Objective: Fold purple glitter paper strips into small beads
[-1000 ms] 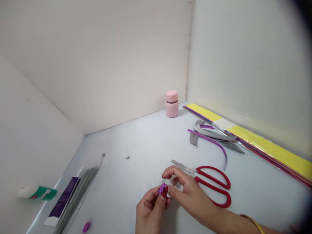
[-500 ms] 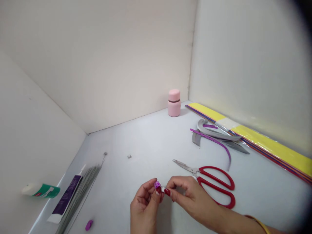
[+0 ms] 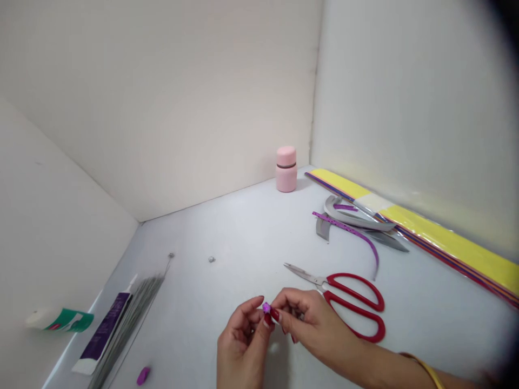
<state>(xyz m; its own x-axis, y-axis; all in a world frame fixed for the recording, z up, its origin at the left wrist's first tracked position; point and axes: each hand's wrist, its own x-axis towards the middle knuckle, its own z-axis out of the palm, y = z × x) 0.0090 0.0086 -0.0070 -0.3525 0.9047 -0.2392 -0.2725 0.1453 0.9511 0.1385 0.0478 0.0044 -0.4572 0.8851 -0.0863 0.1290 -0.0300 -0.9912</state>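
A small purple piece, perhaps folded paper or foam (image 3: 266,307), sits between my two hands just above the table. My left hand (image 3: 245,341) pinches it from below and the left, thumb against it. From the right, my right hand (image 3: 302,313) closes thumb and fingertips on the same piece's edge. Its exact form is too small to make out, and the fingers cover part of it. Red-handled scissors (image 3: 354,305) lie just behind and right of my right hand, blades slightly apart and pointing left. My right wrist wears a yellow band.
Purple strip (image 3: 367,242) and grey offcuts (image 3: 357,219) lie at right, beside a long packet of coloured sheets (image 3: 430,221). A pink flask (image 3: 286,170) stands behind. At left: wires (image 3: 130,324), a purple tube (image 3: 106,327), a green-white tube (image 3: 67,320), a purple lump (image 3: 143,375), a tiny silvery bit (image 3: 211,259).
My right fingertips have moved in closer against the purple piece, and the two hands sit nearer together. The whole view has shifted slightly; the other things lie as before.
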